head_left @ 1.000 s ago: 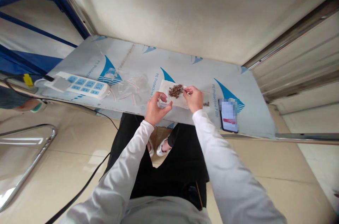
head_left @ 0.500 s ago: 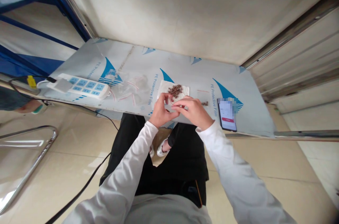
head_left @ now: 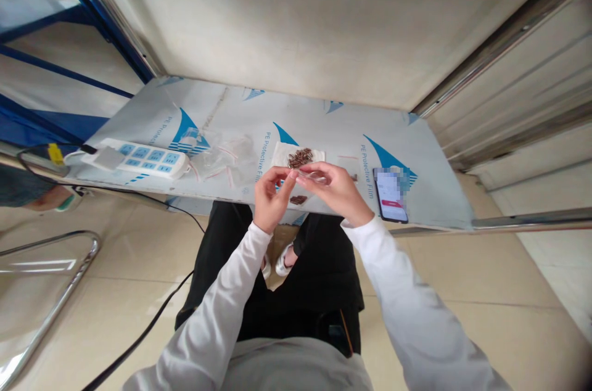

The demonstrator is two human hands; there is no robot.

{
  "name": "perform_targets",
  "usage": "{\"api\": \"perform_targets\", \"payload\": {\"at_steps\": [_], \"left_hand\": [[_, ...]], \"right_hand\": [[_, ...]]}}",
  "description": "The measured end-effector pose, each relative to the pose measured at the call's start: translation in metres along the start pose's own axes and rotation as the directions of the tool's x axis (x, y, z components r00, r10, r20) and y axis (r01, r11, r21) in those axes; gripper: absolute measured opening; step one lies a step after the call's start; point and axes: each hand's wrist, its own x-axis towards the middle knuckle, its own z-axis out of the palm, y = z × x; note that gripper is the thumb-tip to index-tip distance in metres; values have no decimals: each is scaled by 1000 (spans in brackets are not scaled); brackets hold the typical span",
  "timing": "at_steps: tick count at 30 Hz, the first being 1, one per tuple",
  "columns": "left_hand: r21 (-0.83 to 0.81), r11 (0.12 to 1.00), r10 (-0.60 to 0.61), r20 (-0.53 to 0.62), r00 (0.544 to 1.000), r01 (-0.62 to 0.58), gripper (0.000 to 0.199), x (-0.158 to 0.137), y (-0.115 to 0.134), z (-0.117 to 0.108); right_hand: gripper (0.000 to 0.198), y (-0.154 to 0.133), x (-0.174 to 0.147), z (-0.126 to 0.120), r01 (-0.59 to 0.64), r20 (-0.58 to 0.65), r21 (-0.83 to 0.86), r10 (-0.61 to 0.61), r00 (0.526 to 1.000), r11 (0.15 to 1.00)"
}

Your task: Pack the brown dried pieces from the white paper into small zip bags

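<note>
A: Can you tell me, from left to right, what is on the bench (head_left: 139, 110)?

B: Yes. At the left of the frame is a white power strip (head_left: 152, 160). To the right of it lie several clear bags (head_left: 226, 160) with red lines, overlapping one another.

A: And in the centre?

B: First comes the left hand (head_left: 269, 198). Its thumb and forefinger pinch, as I believe, the top edge of a small clear bag (head_left: 298, 195). This bag is between the two hands, and its brown pieces (head_left: 298, 200) show just below the fingertips. Higher in the frame, a heap of similar pieces (head_left: 301, 157) lies on a white sheet (head_left: 282, 152).

A: What does the right hand (head_left: 335, 190) do?

B: Its thumb and fingers are pressed together on the same edge, touching the left fingertips. The film is very thin, so I cannot tell how it is folded.

A: Which step is this, in your opinion?

B: I judge it is the closing of the bag's mouth. The next move calls for a firm, even pinch along the edge, with the pieces kept low.

A: And further right?

B: Another flat bag (head_left: 348, 164), then a phone (head_left: 391, 195).
</note>
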Motion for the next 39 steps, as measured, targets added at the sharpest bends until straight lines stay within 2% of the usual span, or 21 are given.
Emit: {"api": "perform_targets", "payload": {"at_steps": [2,4,6,9,12,15,18,23,28,31,35,39], "left_hand": [[42,999,28,-8,1000,-27,24,0,4,-1],[65,997,28,6,1000,-29,24,-1,7,-1],[36,999,-12,41,999,11,24,-1,9,0],[2,998,-68,75,995,68,26,0,10,1],[23,996,-90,35,995,89,28,0,12,2],[-4,989,-145,12,989,145,31,0,15,3],[-59,974,-218,29,976,219,33,2,21,4],[-64,948,-292,220,931,312,31,10,29,5],[-125,949,-272,145,951,290,28,9,30,8],[-144,935,-295,185,937,323,27,7,28,8],[-96,937,-307,237,922,337,32,6,23,6],[-29,964,-256,162,953,264,35,6,20,12]], "right_hand": [[30,0,3,3,-66,63,91,60,996,994],[30,0,5,2,-75,47,107,70,996,991],[30,-1,6,0,-84,36,98,81,996,992],[32,0,5,-4,-149,95,147,136,986,978],[35,3,0,-6,-240,127,215,217,968,947],[38,4,-4,-8,-280,88,246,266,960,928],[39,3,-6,-11,-289,79,260,278,957,921],[37,-2,-4,-16,-289,113,280,267,957,916],[39,1,-8,-14,-316,117,330,294,949,889],[39,4,-10,-16,-284,49,292,282,958,913],[37,9,-11,-22,-258,55,227,252,966,939],[35,11,-14,-19,-272,48,295,271,962,916]]}}
